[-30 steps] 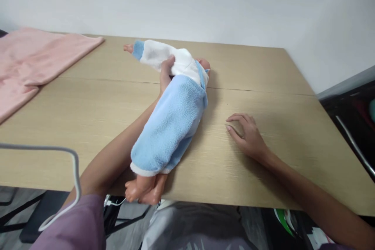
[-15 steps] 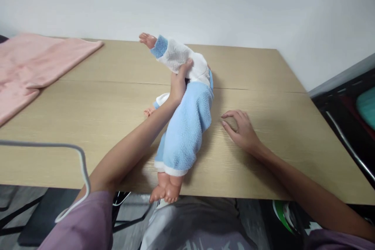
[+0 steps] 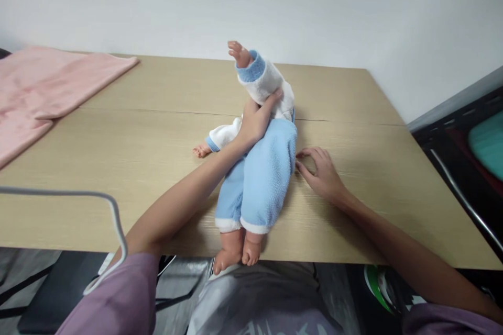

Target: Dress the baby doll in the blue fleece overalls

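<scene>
A baby doll point(image 3: 267, 178) in a blue and white fleece outfit lies tilted on its side on the table, its bare feet at the front edge. My left hand point(image 3: 257, 118) is wrapped round its upper body, below the raised arm with the blue cuff. The doll's other arm rests on the tabletop to the left. Its head is hidden from view. Close to the right side of the blue trousers, my right hand point(image 3: 320, 172) rests on the table with fingers curved and thumb apart, holding nothing that I can see.
A pink cloth point(image 3: 51, 84) is spread over the left end of the wooden table point(image 3: 157, 131). A grey-white cable point(image 3: 58, 192) loops across the front left. A dark rack point(image 3: 463, 167) stands beyond the right edge, and a white wall rises behind.
My left hand has turned the doll to the right, toward its back, and its raised arm has swung right. The two legs now show side by side. My right hand has barely moved.
</scene>
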Tool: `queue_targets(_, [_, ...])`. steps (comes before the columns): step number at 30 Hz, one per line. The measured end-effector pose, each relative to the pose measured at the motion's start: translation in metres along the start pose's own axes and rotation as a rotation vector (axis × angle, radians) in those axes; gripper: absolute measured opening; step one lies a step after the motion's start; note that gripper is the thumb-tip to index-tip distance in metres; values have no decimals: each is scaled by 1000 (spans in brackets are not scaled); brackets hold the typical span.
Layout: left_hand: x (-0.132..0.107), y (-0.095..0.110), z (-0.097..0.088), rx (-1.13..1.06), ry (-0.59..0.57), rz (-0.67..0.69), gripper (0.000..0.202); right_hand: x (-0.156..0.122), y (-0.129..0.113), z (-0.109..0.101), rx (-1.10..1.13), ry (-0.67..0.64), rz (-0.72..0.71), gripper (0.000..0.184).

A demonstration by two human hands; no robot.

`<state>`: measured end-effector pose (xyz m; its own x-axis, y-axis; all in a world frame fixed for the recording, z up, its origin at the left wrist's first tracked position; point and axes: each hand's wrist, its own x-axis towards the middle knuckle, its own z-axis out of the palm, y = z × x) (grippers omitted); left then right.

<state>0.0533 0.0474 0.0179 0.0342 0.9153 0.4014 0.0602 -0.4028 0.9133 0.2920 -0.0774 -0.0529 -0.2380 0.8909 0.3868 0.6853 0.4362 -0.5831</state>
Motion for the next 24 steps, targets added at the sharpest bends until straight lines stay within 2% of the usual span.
queue_targets(5, [-2, 3, 13, 138, -55, 113, 46, 1, 1, 0, 92, 6, 60, 15])
queue_targets(8, [-2, 2, 23, 214, -107, 215, 35, 4, 7, -2, 338, 28, 204, 26])
queue_targets(12, [-5, 2, 34, 349, -243, 316, 38, 12, 18, -14, 665, 90, 424, 39])
queue_targets(17, [-15, 6, 48, 713, -472, 329, 51, 21, 19, -31, 914, 61, 574, 48])
queue_targets(21, [-19, 10, 52, 761, -579, 364, 53, 25, 19, -35, 1078, 69, 643, 76])
queue_targets(24, [-18, 17, 42, 649, -614, 399, 46, 27, 23, -36, 1123, 80, 684, 96])
